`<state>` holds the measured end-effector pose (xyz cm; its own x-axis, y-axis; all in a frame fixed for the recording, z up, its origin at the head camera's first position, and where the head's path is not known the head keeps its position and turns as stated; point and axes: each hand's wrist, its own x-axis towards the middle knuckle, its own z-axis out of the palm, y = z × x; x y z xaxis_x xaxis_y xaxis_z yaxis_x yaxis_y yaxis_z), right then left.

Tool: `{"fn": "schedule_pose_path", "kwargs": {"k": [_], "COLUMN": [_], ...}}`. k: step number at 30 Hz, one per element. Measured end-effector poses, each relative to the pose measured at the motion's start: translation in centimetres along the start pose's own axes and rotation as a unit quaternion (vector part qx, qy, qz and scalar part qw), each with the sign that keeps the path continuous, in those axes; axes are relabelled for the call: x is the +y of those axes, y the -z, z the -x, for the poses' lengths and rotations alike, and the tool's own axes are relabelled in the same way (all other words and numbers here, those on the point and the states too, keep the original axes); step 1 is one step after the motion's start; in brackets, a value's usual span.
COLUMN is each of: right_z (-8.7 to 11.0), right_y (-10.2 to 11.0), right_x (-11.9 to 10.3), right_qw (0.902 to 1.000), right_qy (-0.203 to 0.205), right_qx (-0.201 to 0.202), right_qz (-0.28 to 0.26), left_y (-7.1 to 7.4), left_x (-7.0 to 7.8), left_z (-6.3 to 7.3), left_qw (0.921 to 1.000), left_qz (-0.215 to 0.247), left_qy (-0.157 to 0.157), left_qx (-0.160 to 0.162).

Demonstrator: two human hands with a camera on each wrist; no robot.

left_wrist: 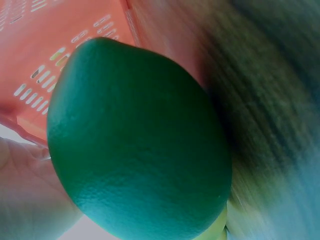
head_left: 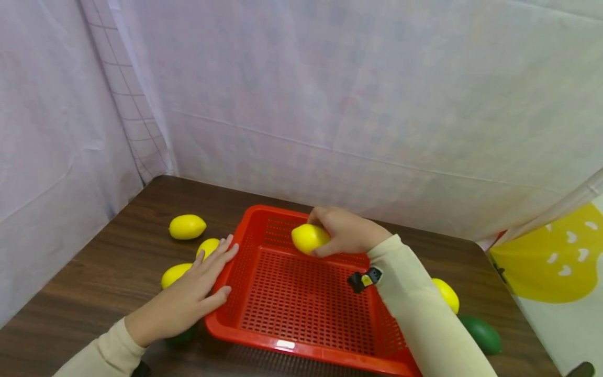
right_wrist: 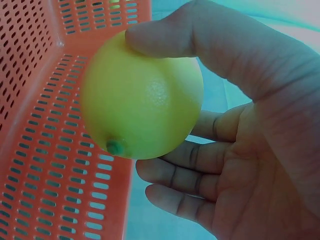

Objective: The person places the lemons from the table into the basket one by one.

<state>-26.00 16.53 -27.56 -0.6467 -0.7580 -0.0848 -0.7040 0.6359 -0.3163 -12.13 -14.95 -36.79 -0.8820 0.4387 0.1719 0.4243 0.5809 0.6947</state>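
My right hand (head_left: 346, 230) holds a yellow lemon (head_left: 309, 239) between thumb and fingers, over the back part of a red plastic basket (head_left: 306, 356). In the right wrist view the thumb lies across the lemon (right_wrist: 140, 100), with the fingers on its other side. My left hand (head_left: 188, 298) lies with straight fingers along the basket's left side, fingertips at the rim. Two yellow lemons (head_left: 173, 274) show partly behind that hand. Beneath it is a green lemon-shaped fruit (left_wrist: 140, 140), large in the left wrist view and mostly hidden from the head view.
Another lemon (head_left: 187, 226) lies on the brown wooden table (head_left: 118, 262) at the back left. To the right of the basket, by my right forearm, lie a lemon (head_left: 446, 296) and a green fruit (head_left: 481, 335). A white curtain (head_left: 330, 104) hangs behind the table.
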Motion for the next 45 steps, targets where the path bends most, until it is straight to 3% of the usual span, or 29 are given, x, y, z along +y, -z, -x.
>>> {"fn": "schedule_pose_path", "kwargs": {"k": [29, 45], "right_z": [-2.5, -3.8], "right_y": [-1.7, -3.0], "right_x": [-1.5, -1.6], "right_qw": [0.9989, 0.9980], "right_qy": [0.016, 0.030], "right_qx": [-0.022, 0.000], "right_qz": [0.037, 0.056], "left_y": [-0.1, -0.2], "left_x": [-0.2, -0.4], "left_z": [0.0, 0.0], "left_qw": [1.0000, 1.0000], "left_qz": [0.004, 0.003], "left_qy": [-0.001, 0.001], "left_qx": [0.002, 0.001]}}
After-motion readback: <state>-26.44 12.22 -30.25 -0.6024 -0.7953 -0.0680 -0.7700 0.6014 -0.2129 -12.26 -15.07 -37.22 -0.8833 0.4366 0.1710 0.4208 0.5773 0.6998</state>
